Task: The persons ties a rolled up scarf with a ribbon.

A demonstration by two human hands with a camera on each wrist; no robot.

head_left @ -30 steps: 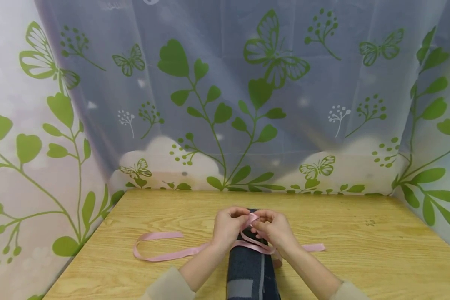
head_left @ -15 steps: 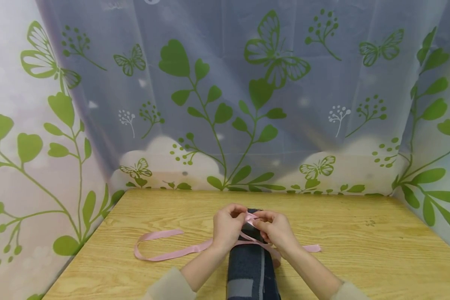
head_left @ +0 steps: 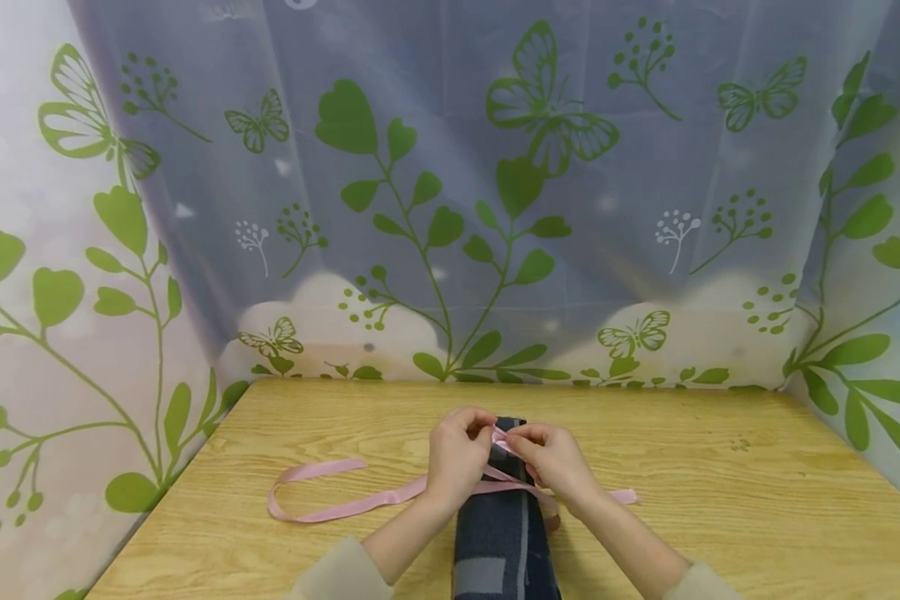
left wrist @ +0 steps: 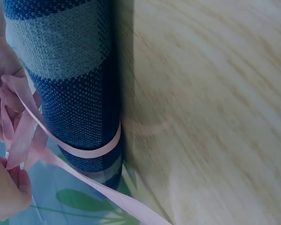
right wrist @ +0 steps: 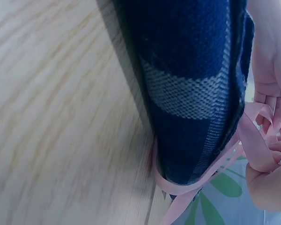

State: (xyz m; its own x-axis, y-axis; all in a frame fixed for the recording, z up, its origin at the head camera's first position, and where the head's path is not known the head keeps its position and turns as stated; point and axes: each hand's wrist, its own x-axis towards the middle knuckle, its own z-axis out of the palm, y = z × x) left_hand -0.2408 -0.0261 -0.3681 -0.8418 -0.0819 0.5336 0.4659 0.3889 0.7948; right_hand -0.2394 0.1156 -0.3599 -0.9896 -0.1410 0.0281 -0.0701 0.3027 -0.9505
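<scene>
A dark blue knitted cloth roll with grey blocks (head_left: pixel 491 533), perhaps a rolled scarf, lies lengthwise on the table. Around it, near its far end, passes a pink ribbon (left wrist: pixel 91 152), as the left wrist view shows. Above the roll my left hand (head_left: pixel 453 458) pinches the ribbon between thumb and fingers. My right hand (head_left: pixel 558 462) pinches it just to the right, the fingertips of both hands close together. Ribbon loops hang between the hands in both wrist views. Fingers partly hide the crossing of the strands.
The wooden table (head_left: pixel 720 500) spreads to both sides of the roll. One ribbon tail curves across its left part; a short end (head_left: pixel 624 497) sticks out at right. A curtain printed with green leaves and butterflies (head_left: pixel 570 250) hangs behind the table.
The ribbon loop between my fingertips has become smaller and tighter. The short ribbon end at right has drawn slightly inward, to the left. The roll stays in place.
</scene>
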